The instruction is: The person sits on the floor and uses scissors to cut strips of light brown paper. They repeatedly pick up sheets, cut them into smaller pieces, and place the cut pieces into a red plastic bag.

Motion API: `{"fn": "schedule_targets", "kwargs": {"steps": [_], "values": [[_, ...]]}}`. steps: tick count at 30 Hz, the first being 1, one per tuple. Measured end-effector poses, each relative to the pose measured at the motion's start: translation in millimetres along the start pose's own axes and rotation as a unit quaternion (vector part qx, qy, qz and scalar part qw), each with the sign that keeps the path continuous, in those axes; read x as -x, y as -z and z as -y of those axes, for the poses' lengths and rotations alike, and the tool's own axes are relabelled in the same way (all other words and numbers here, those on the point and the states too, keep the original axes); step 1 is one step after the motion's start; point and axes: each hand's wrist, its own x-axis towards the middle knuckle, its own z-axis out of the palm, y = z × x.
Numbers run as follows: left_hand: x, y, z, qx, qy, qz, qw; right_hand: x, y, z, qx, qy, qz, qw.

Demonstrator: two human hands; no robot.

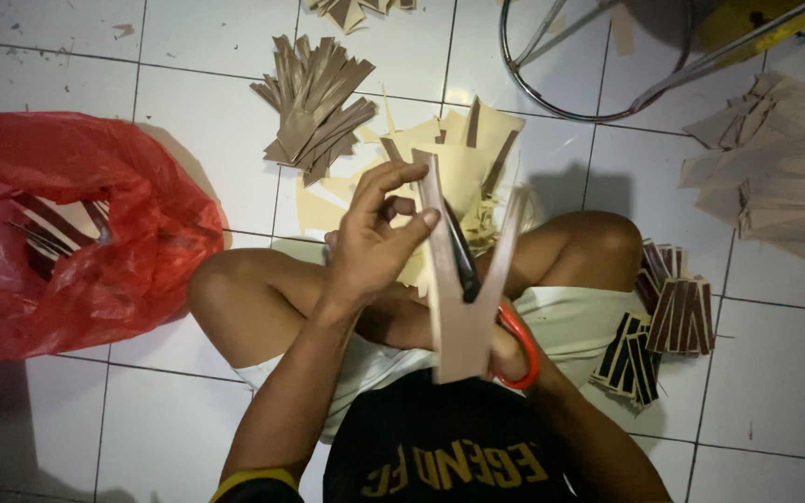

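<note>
Over the crossed bare legs, right in the middle of things, one brown card strip (454, 307) is held up, already split into a V from its top end. The left hand (372, 244) pinches the strip's left prong between thumb and forefinger, other fingers curled loosely. One pair of scissors (477, 289) sits in the split, dark blades up inside the V, red handle loop showing just right of the strip's base. The right hand (507, 352) is mostly hidden behind the strip, so I can't tell exactly how its fingers sit, though it's at that handle.

Counting around the strip: one red plastic bag (76, 233) well off to the left with striped pieces inside, one fan of cut brown strips (314, 107) above, one heap of pale yellowish offcuts (463, 149) just behind it, two bundles of dark striped pieces (659, 326) to the right, one big pale pile (775, 163) upper right, one chrome stool base (598, 56) above that.

Everything's on a white tiled floor (775, 382), dimly lit.
</note>
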Motion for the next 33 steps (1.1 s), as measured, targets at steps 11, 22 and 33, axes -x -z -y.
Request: {"fn": "schedule_targets", "kwargs": {"steps": [11, 22, 33], "values": [[12.0, -18.4, 7.1, 0.016, -0.001, -0.001, 1.000, -19.3, 9.4, -7.8, -0.052, 0.149, 0.079, 0.984], [8.6, 0.1, -6.5, 0.061, 0.077, 0.111, 0.989, -2.0, 1.2, -0.7, -0.006, 0.039, -0.062, 0.997], [11.3, 18.6, -12.7, -0.043, 0.161, 0.254, 0.953, 17.0, -9.9, 74.1, 0.208, 0.067, -0.037, 0.975]]}}
